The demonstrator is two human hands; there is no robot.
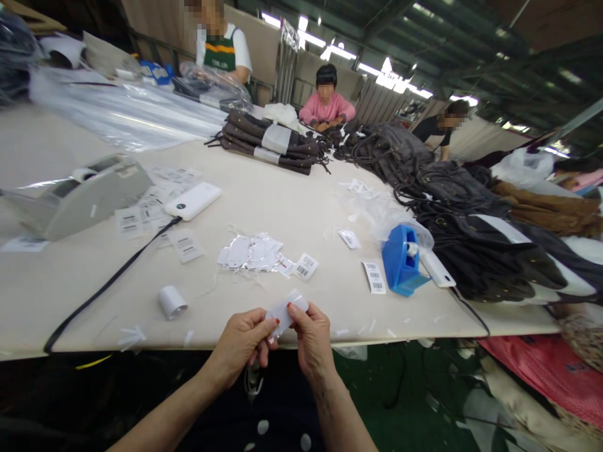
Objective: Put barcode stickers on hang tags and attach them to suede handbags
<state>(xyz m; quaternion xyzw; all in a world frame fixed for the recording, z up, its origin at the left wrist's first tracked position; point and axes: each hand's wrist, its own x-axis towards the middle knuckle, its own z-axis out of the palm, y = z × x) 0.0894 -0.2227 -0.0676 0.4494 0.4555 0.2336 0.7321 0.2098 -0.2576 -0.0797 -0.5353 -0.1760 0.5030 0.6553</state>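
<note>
We are in a large work hall [471, 56] with lamps in rows overhead; places are taken from the blue dispenser [399, 260]. We log a pale tabletop [282, 201] under it. A long heap of dark garments [396, 150] spreads beyond and to the right of the blue dispenser. Well beyond it and to its left, we see a person in pink [325, 110], and a stacked dark bundle [292, 150] with pale bands. Far to its left stands a grey dispenser [97, 198]. Left of it and nearer to us: left hand [240, 339] and right hand [313, 336], thumbs uppermost. Left of it, a loose pile of tags [249, 252]; just beside its left side, a barcode strip [374, 277]. Smallest: one white tag [281, 311], left of the blue dispenser and nearer to us; we record the fingers of both hands clamped on it.
</note>
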